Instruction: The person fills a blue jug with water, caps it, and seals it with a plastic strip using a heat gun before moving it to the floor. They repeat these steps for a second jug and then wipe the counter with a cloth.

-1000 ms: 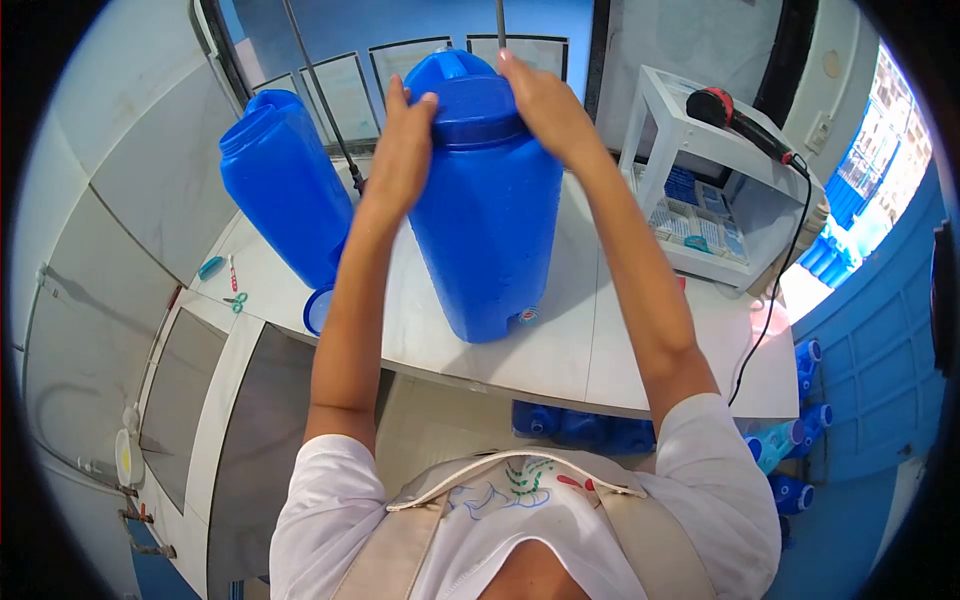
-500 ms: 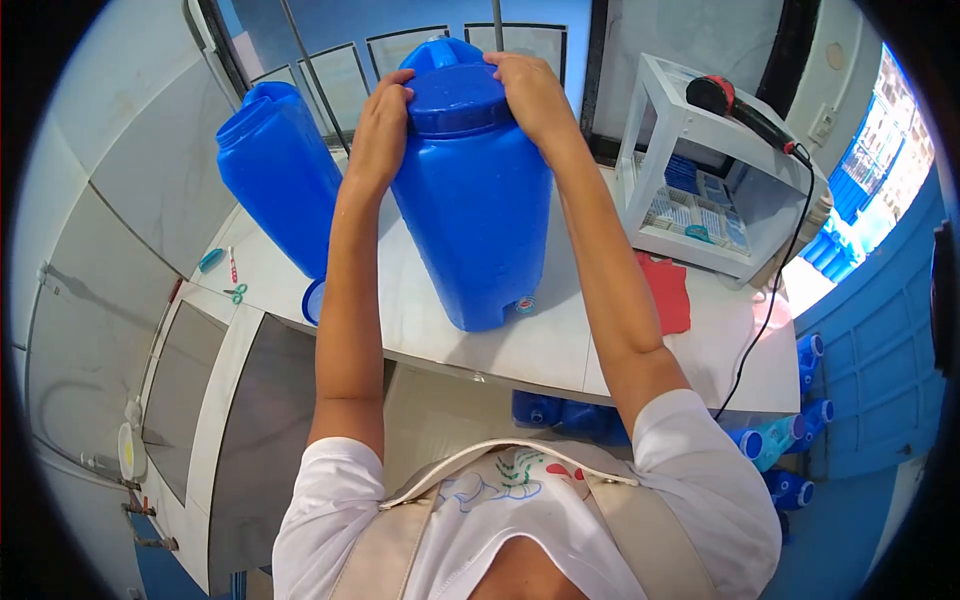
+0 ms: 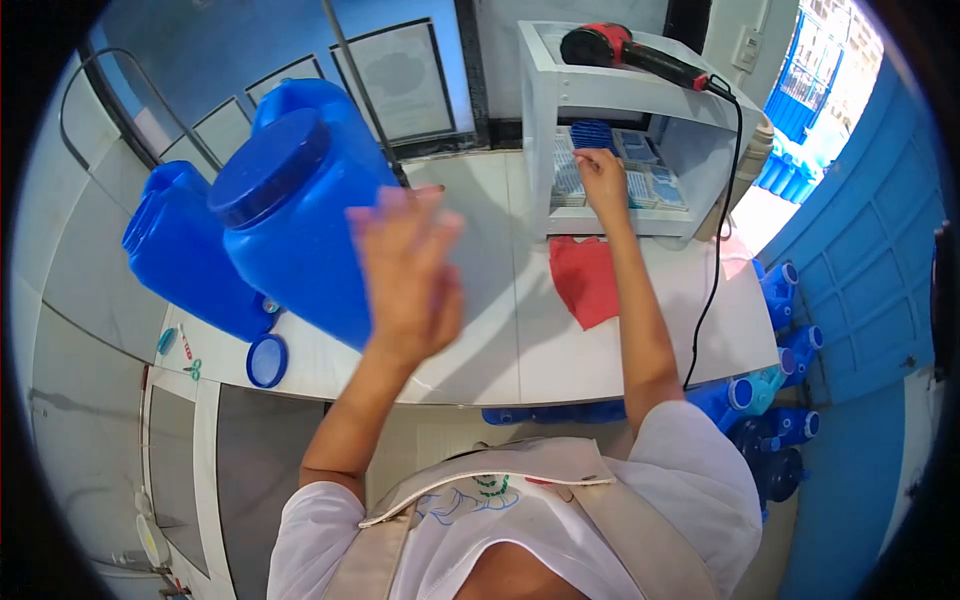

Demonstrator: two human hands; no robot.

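Note:
My left hand (image 3: 408,275) is in the air in front of the large blue jug (image 3: 300,245) with a wide screw lid (image 3: 270,168). Its fingers are stretched out and blurred by motion, with nothing visible in them. My right hand (image 3: 604,185) reaches to the opening of the white shelf unit (image 3: 620,228), its fingertips bent together before a blue stack (image 3: 592,134) and printed packs (image 3: 655,188). Whatever those fingers hold, if anything, cannot be made out. A second blue jug (image 3: 190,260) without its lid stands at the left.
A black-and-red heat gun (image 3: 640,58) lies on the shelf unit, its cord hanging over the table edge. A red cloth (image 3: 585,285) lies before the shelf. Left are a blue cap (image 3: 267,361) and scissors (image 3: 193,369). More jugs (image 3: 735,395) stand on the floor.
Both hands have let go of the lidded jug; the right moved to the shelf, the left drew back. That jug now stands closer to the other one. My view has turned right.

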